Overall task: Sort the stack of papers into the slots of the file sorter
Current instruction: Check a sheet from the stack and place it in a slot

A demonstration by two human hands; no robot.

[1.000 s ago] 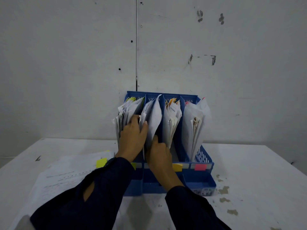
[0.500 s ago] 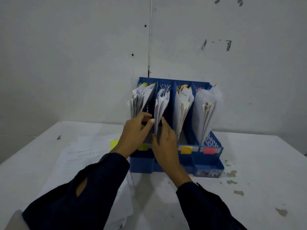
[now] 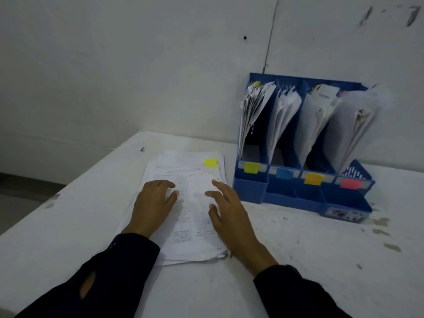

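Observation:
A stack of white printed papers lies flat on the white table, its top sheet carrying a yellow sticky tab at the far right corner. My left hand rests on the stack's left part, fingers slightly curled. My right hand hovers over the right edge of the stack, fingers spread, holding nothing. To the right stands the blue file sorter, several slots all stuffed with upright papers, tagged yellow, blue, orange and red.
The white table meets a white wall behind the sorter; its left edge drops to a dark floor. Chipped paint spots mark the tabletop right of the sorter. My dark sleeves fill the bottom of the view.
Both hands have left the sorter's second slot, let go of the papers there, and moved down-left onto the stack. The view has swung left, so the sorter now sits at the right.

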